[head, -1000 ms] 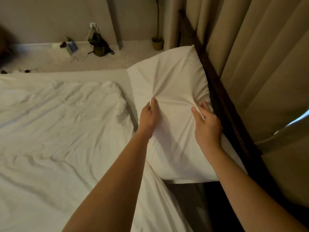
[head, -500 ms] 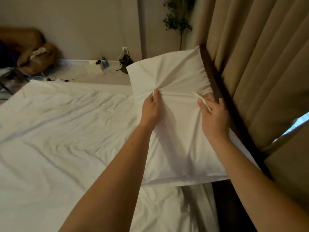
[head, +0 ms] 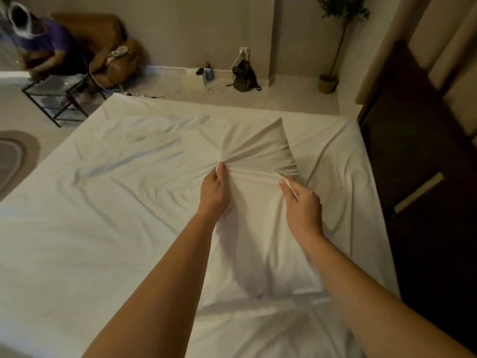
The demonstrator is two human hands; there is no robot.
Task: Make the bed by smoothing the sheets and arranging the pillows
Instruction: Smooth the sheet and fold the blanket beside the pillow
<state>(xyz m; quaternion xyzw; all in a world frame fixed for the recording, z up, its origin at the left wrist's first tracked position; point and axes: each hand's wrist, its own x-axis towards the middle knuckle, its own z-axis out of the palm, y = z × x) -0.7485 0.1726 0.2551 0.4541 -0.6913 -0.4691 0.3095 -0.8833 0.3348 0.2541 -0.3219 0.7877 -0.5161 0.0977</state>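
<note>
A white pillow [head: 260, 244] is held over the right half of the bed, its far corner pointing away from me. My left hand [head: 215, 195] pinches a fold of the pillowcase near its middle. My right hand [head: 303, 208] grips the same bunched fold a little to the right. Creases fan out from both grips. The white sheet [head: 108, 228] below is wrinkled, with long folds running across its middle.
A dark wooden headboard [head: 418, 202] and beige curtains [head: 438, 47] line the right side. Beyond the bed's far edge lie a dark bag [head: 245, 76], cables and a potted plant [head: 329, 81]. A seated person [head: 44, 47] and a black-framed side table [head: 55, 96] are at the far left.
The pillow has swung away from the headboard and curtains and now hangs over the bed. Both hands kept their grip on it. The view has turned toward the middle of the bed.
</note>
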